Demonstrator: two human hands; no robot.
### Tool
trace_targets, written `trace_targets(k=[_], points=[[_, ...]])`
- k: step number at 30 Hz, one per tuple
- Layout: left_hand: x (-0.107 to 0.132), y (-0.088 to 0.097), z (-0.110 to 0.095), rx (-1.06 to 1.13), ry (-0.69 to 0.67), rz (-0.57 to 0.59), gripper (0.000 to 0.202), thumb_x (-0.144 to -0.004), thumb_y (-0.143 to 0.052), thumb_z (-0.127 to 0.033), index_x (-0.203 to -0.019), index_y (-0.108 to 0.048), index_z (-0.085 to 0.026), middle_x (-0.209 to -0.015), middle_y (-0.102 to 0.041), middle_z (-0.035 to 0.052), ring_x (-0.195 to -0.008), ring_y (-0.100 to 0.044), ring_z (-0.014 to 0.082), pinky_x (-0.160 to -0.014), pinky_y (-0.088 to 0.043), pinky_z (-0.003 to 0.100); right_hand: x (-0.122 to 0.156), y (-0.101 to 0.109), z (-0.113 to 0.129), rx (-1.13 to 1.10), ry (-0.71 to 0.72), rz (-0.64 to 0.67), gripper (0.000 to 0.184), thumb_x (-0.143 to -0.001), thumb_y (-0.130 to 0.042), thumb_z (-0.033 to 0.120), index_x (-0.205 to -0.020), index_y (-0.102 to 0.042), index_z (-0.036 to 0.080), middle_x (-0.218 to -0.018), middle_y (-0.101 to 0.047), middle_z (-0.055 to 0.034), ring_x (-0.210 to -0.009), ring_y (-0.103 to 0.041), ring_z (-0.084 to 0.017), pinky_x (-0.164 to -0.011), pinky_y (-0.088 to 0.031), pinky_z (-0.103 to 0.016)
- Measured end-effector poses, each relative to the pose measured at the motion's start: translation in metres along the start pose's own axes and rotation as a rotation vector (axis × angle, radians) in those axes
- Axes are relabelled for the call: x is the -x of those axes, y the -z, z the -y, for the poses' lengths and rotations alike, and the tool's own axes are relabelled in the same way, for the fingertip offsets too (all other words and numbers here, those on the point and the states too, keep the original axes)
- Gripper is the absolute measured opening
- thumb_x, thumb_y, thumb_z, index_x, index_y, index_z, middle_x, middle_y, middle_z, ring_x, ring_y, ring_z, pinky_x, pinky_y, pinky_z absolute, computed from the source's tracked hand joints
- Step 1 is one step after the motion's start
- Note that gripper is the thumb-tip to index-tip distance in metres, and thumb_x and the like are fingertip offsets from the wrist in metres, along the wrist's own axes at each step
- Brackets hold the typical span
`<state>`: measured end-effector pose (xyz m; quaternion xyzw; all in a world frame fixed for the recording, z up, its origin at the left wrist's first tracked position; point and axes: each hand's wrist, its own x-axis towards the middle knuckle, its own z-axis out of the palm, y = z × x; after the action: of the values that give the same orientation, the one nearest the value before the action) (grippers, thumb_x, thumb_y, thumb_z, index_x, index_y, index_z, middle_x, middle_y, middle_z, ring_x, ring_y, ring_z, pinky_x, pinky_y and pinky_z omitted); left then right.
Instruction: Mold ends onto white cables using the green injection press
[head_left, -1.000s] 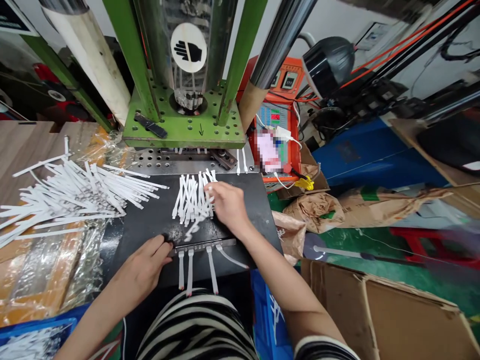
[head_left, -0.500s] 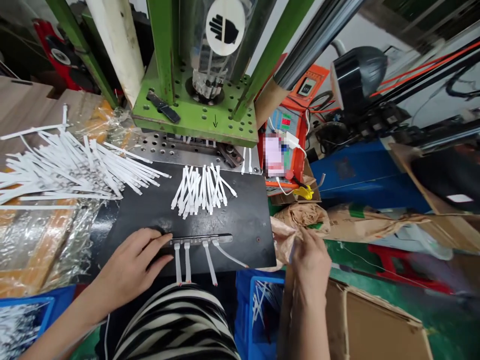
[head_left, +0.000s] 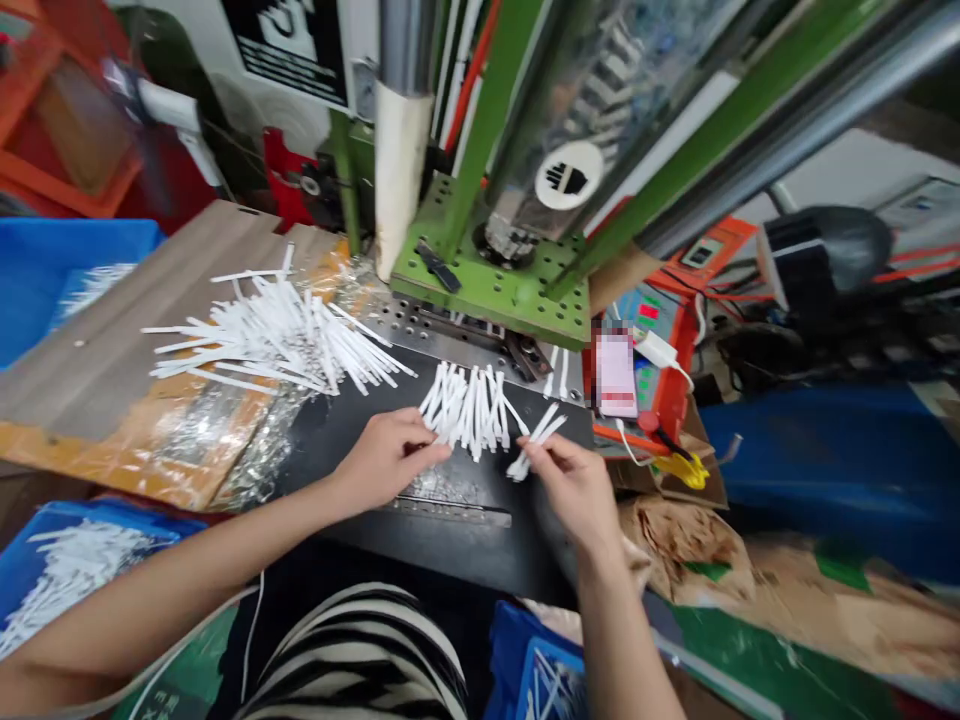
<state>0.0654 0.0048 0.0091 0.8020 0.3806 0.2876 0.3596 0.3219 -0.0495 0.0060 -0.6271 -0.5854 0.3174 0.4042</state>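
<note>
From my place I see first the green press [head_left: 491,290], which is the largest thing and closes the far side of the work place; its thick pillars hide much of what is behind. At the left the wooden table [head_left: 97,365] spreads out, and next to it is the black board [head_left: 337,425], its far part directly before the press. The orange control box [head_left: 679,390] stands at the right of this board, with a dark lamp [head_left: 855,260] beyond it and crumpled brown paper [head_left: 682,560] nearer to me. One blue bin [head_left: 139,515] is low at the left, partly covered by my left forearm; a second bin [head_left: 502,660] is below the board's near edge. A big heap [head_left: 285,340] of white strips lies across table and board. My left hand [head_left: 394,455] is at the left end of a smaller pile [head_left: 465,410] on the board; its thumb and fingers touch this pile, but I cannot tell if they clamp any strips. My right hand [head_left: 574,490] is just beside the pile, thumb and fingers pinched on a small bundle [head_left: 541,435] of strips. A phone [head_left: 616,375] leans on the control box, and a thin metal bar [head_left: 457,512] lies near the board's front.
</note>
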Motion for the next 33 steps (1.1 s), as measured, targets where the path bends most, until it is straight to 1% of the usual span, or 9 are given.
trace_targets(k=[4,8,11,15,20,22,25,28,33], points=[[-0.045,0.003,0.011,-0.342,0.165,0.093,0.039,-0.094,-0.062,-0.030,-0.059,-0.055,-0.015,-0.058,-0.046,-0.0030,-0.056,-0.051,0.0116,-0.057,-0.038,0.024,-0.057,0.020,-0.031,0.315,-0.114,0.080,0.035,-0.087,-0.058,0.048,-0.074,-0.068,0.017,-0.061,-0.062,-0.0015,-0.057,-0.057,-0.018,-0.055,-0.040,-0.027],[-0.058,0.000,0.021,-0.453,0.149,0.078,0.024,-0.093,-0.063,-0.032,-0.082,-0.064,-0.010,-0.077,-0.058,0.0047,-0.063,-0.056,0.0169,-0.058,-0.041,0.029,-0.075,0.004,-0.032,0.543,-0.052,0.138,0.032,-0.087,-0.055,0.041,-0.099,-0.070,0.016,-0.074,-0.068,-0.0039,-0.066,-0.064,-0.021,-0.065,-0.045,-0.030],[-0.050,0.013,0.028,-0.565,0.067,0.105,0.017,-0.096,-0.051,-0.017,-0.090,-0.065,-0.009,-0.088,-0.059,0.0095,-0.070,-0.058,0.0180,-0.065,-0.043,0.031,-0.073,-0.013,-0.017,0.714,0.056,0.168,0.031,-0.090,-0.053,0.033,-0.110,-0.069,0.016,-0.082,-0.069,-0.0067,-0.074,-0.066,-0.022,-0.070,-0.047,-0.032],[-0.046,0.050,0.050,-0.716,-0.116,0.136,0.022,-0.095,-0.045,-0.007,-0.086,-0.065,-0.011,-0.094,-0.062,0.0131,-0.092,-0.058,0.0240,-0.079,-0.042,0.037,-0.085,-0.035,0.017,0.895,0.198,0.101,0.028,-0.095,-0.053,0.024,-0.115,-0.070,0.015,-0.099,-0.069,-0.0129,-0.086,-0.067,-0.024,-0.073,-0.049,-0.032],[-0.048,0.070,0.079,-0.788,-0.362,0.160,0.024,-0.098,-0.042,-0.010,-0.085,-0.061,-0.015,-0.086,-0.064,0.0091,-0.085,-0.057,0.0217,-0.081,-0.041,0.037,-0.119,-0.086,0.065,0.906,0.423,0.457,0.023,-0.098,-0.053,0.020,-0.097,-0.076,0.019,-0.096,-0.071,-0.0071,-0.088,-0.068,-0.020,-0.075,-0.048,-0.026],[-0.048,0.072,0.083,-0.795,-0.411,0.135,0.026,-0.100,-0.037,-0.012,-0.086,-0.060,-0.015,-0.087,-0.065,0.0086,-0.084,-0.058,0.0203,-0.086,-0.042,0.038,-0.128,-0.109,0.078,0.973,0.439,0.508,0.024,-0.097,-0.051,0.017,-0.095,-0.076,0.017,-0.095,-0.072,-0.0093,-0.087,-0.069,-0.022,-0.072,-0.047,-0.027],[-0.048,0.078,0.079,-0.696,-0.420,-0.019,0.024,-0.101,-0.034,-0.014,-0.091,-0.056,-0.015,-0.093,-0.067,0.0090,-0.088,-0.060,0.0187,-0.093,-0.044,0.039,-0.133,-0.131,0.087,1.006,0.430,0.501,0.028,-0.094,-0.047,0.009,-0.098,-0.074,0.013,-0.093,-0.072,-0.0139,-0.086,-0.070,-0.026,-0.071,-0.048,-0.031],[-0.049,0.091,0.063,-0.373,-0.396,-0.229,0.014,-0.101,-0.040,-0.018,-0.098,-0.053,-0.015,-0.094,-0.067,0.0069,-0.093,-0.064,0.0168,-0.088,-0.050,0.035,-0.127,-0.133,0.090,1.020,0.434,0.496,0.030,-0.092,-0.045,0.004,-0.098,-0.073,0.010,-0.096,-0.071,-0.0181,-0.091,-0.069,-0.028,-0.077,-0.049,-0.036],[-0.035,0.107,0.029,0.009,-0.290,-0.330,0.014,-0.098,-0.054,-0.024,-0.092,-0.060,-0.014,-0.085,-0.066,0.0009,-0.084,-0.066,0.0125,-0.077,-0.053,0.027,-0.086,-0.088,0.078,1.009,0.346,0.348,0.026,-0.090,-0.046,0.002,-0.098,-0.070,0.009,-0.098,-0.067,-0.0185,-0.093,-0.066,-0.029,-0.078,-0.049,-0.035]])
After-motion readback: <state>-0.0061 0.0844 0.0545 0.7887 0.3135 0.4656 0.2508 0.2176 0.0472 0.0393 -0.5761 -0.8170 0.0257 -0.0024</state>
